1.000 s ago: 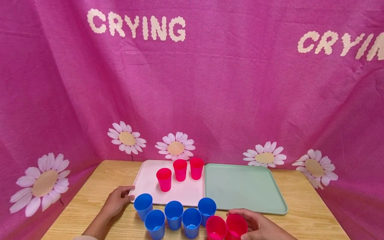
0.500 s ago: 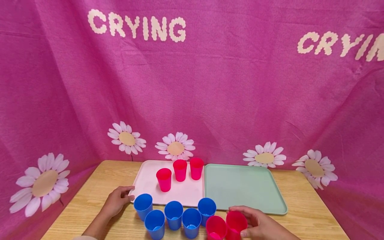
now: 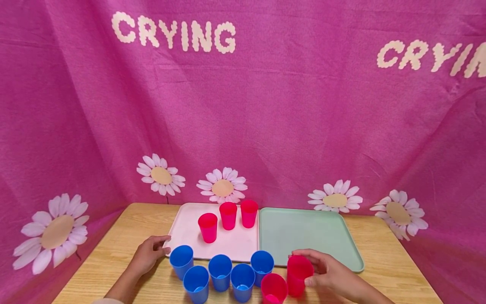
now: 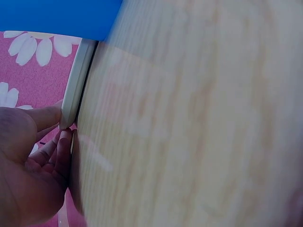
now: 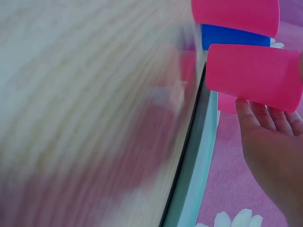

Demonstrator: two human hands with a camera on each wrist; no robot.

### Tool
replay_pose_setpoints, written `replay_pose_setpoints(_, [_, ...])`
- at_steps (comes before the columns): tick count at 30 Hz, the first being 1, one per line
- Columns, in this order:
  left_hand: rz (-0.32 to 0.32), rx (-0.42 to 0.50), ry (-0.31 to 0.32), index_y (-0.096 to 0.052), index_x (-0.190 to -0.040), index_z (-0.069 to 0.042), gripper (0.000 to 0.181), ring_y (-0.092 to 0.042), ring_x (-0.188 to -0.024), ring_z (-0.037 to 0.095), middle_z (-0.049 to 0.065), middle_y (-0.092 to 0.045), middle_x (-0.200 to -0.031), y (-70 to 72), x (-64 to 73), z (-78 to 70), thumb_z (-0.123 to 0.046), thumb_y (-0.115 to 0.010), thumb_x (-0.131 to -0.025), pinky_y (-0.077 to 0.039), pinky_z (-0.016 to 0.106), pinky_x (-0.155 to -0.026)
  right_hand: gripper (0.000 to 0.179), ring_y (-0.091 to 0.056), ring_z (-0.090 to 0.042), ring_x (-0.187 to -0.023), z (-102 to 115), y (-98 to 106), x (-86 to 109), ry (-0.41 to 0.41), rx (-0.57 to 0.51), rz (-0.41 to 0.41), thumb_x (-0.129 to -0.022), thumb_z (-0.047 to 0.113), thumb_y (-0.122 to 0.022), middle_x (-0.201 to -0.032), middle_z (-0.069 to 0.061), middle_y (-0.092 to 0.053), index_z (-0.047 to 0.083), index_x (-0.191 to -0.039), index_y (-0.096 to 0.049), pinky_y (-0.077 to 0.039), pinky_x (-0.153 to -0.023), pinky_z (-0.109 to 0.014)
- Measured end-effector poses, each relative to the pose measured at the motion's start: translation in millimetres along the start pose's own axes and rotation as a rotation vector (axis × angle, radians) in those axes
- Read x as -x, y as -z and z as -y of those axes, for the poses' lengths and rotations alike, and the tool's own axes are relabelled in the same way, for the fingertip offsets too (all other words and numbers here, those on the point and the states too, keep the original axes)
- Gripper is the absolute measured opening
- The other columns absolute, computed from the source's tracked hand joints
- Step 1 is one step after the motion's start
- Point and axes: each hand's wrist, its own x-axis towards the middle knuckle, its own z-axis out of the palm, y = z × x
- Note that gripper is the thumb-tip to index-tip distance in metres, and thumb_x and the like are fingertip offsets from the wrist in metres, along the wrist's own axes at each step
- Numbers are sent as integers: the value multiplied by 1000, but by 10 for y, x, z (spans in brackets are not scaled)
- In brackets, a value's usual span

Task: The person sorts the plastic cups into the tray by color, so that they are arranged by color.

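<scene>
In the head view my right hand (image 3: 329, 274) grips a pink cup (image 3: 298, 274) from its right side, fingers around the far side and thumb at the near side. The right wrist view shows this pink cup (image 5: 253, 73) with the fingertips against its wall. Another pink cup (image 3: 274, 289) stands just left of it. Several blue cups (image 3: 220, 272) stand upright in a cluster at the front middle. My left hand (image 3: 147, 253) holds the near left corner of the pale pink tray (image 3: 182, 236), its digits around that corner. On that tray stand three pink cups (image 3: 208, 228).
A pale green tray (image 3: 311, 236) lies against the pink tray's right side. Both are on a wooden table (image 3: 398, 270). Behind hangs a magenta cloth (image 3: 265, 105) with daisies and lettering.
My right hand has moved up and slightly away with the pink cup, which now stands apart from the pink cup beside it. My left hand stays at the tray corner.
</scene>
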Motion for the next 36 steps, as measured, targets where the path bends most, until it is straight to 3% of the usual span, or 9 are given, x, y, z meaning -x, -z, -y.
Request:
replay_pose_setpoints(6, [-9, -6, -21, -67, -132, 3, 39, -61, -110, 35, 25, -65, -123, -4, 2, 10, -7, -74, -94, -49, 54, -99, 67, -60, -25, -122, 46, 65, -56, 15, 38, -20, -96, 14, -73, -141, -16, -60, 2, -154, -42, -58, -93, -41])
replay_pose_setpoints(12, [-25, -23, -49, -68, -129, 3, 37, -60, -103, 29, 22, -67, -119, -16, -10, 46, -5, -74, -94, -49, 47, -93, 63, -62, -20, -123, 56, 113, -125, 110, 82, 4, -100, 13, -67, -141, -17, -61, -3, -154, -39, -57, -95, -32])
replay_pose_setpoints(20, [-18, -4, -47, -67, -130, 4, 38, -61, -110, 35, 27, -65, -123, -15, -12, 45, -5, -73, -94, -49, 55, -99, 62, -64, -16, -119, 70, 124, -278, 200, 61, 22, -100, 8, -65, -139, -22, -60, -6, -153, -37, -57, -95, -32])
replay_pose_setpoints(36, [-21, -23, -47, -68, -130, 3, 38, -61, -106, 31, 25, -66, -122, -13, -5, 40, -6, -74, -94, -49, 51, -97, 63, -65, -27, -119, 160, 113, -672, 178, 97, -54, -98, 13, -69, -137, -20, -63, -1, -154, -42, -56, -94, -31])
